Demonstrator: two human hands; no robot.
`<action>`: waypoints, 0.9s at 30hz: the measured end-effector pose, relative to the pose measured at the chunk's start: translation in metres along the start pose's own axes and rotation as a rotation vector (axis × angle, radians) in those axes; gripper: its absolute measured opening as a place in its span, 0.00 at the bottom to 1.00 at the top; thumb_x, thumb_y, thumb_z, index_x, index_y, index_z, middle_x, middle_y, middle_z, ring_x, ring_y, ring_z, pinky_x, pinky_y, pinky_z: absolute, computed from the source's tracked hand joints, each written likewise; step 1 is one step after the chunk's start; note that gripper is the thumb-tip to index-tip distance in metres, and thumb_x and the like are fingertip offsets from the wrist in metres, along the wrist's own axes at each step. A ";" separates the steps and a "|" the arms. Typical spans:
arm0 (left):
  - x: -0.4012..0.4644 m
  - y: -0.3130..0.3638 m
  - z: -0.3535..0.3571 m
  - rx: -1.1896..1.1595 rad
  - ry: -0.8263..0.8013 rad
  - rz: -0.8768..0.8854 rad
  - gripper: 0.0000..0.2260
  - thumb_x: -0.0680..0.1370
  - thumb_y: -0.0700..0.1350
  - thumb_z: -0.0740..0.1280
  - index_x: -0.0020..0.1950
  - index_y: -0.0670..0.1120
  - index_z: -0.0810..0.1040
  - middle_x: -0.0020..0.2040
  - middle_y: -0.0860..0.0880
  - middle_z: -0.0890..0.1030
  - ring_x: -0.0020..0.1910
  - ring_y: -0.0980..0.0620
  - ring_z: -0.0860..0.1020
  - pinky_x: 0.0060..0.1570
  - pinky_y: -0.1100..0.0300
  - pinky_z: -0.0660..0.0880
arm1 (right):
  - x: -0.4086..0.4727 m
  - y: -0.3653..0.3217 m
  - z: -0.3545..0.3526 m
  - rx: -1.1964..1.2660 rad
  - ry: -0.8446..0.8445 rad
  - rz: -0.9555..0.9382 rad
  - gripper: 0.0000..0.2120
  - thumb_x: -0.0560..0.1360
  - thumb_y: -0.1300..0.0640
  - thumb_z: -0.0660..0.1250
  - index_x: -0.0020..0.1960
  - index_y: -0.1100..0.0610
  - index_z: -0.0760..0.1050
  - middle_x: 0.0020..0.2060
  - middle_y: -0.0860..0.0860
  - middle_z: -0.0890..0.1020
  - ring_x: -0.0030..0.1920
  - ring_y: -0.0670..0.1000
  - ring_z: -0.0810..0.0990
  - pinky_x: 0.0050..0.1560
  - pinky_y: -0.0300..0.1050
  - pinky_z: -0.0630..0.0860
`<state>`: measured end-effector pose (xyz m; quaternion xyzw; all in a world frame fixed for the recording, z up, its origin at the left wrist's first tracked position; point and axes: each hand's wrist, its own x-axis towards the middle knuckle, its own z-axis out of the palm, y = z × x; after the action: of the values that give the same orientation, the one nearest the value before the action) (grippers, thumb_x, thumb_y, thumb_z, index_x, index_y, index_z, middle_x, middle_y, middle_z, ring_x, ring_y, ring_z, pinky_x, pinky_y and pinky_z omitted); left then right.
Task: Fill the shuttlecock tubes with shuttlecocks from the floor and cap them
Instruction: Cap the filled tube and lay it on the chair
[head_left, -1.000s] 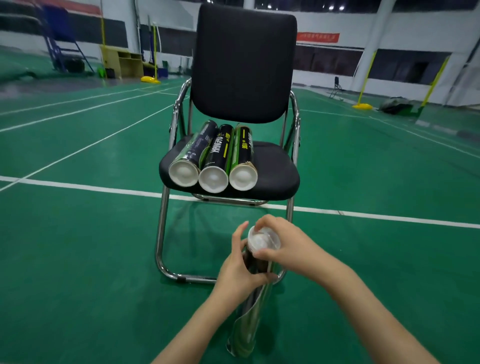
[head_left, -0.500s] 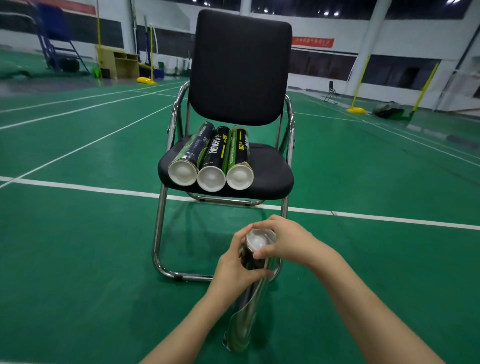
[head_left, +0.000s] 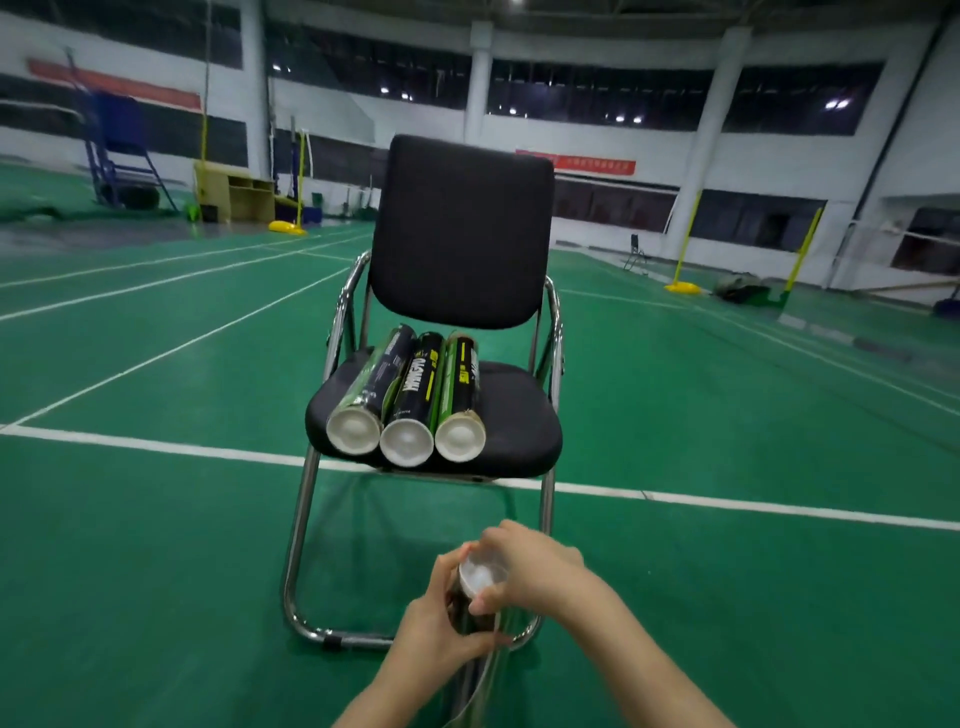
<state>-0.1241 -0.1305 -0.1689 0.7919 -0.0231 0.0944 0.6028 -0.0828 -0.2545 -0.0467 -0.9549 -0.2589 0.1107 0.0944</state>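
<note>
Both hands' fingers (head_left: 470, 613) around tube (head_left: 470, 621) (cap (head_left: 480, 574) topmost)

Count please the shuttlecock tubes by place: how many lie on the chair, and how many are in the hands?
Tubes on the chair seat: 3
Tube held in the hands: 1
Total: 4

Chair (head_left: 462, 234) stands mid-court on the floor (head_left: 156, 545), a court line (head_left: 156, 448) running left-right under it. Three tubes (head_left: 410, 400) lie side by side on the seat (head_left: 519, 415), touching, capped ends toward the camera, at the seat's left half. In front of the chair, low centre, a fourth tube (head_left: 470, 613) stands about upright; left hand (head_left: 436, 634) wraps its upper body from the left, right hand (head_left: 530, 566) sits on its cap (head_left: 480, 574) from the right.
</note>
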 end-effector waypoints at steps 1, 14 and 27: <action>-0.002 0.002 -0.001 -0.060 -0.057 -0.007 0.41 0.59 0.54 0.79 0.67 0.58 0.62 0.55 0.58 0.82 0.56 0.61 0.79 0.59 0.59 0.75 | -0.002 0.002 0.002 0.040 0.008 0.014 0.28 0.64 0.43 0.73 0.61 0.46 0.68 0.56 0.45 0.72 0.57 0.49 0.72 0.48 0.47 0.68; -0.019 0.041 -0.008 -0.189 -0.201 -0.142 0.04 0.81 0.50 0.60 0.54 0.55 0.73 0.47 0.53 0.85 0.44 0.52 0.77 0.46 0.53 0.71 | -0.042 0.022 0.013 0.240 0.122 0.102 0.31 0.60 0.42 0.75 0.61 0.42 0.70 0.58 0.38 0.74 0.58 0.44 0.72 0.55 0.46 0.69; -0.037 0.041 -0.021 -0.281 -0.061 -0.187 0.06 0.81 0.49 0.61 0.55 0.50 0.74 0.45 0.47 0.84 0.45 0.52 0.78 0.47 0.53 0.71 | -0.034 0.003 0.011 0.157 0.036 -0.001 0.25 0.69 0.42 0.68 0.65 0.42 0.69 0.58 0.43 0.73 0.60 0.47 0.72 0.53 0.47 0.70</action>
<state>-0.1687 -0.1243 -0.1314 0.7012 0.0193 0.0096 0.7127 -0.1132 -0.2731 -0.0525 -0.9462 -0.2480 0.1137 0.1738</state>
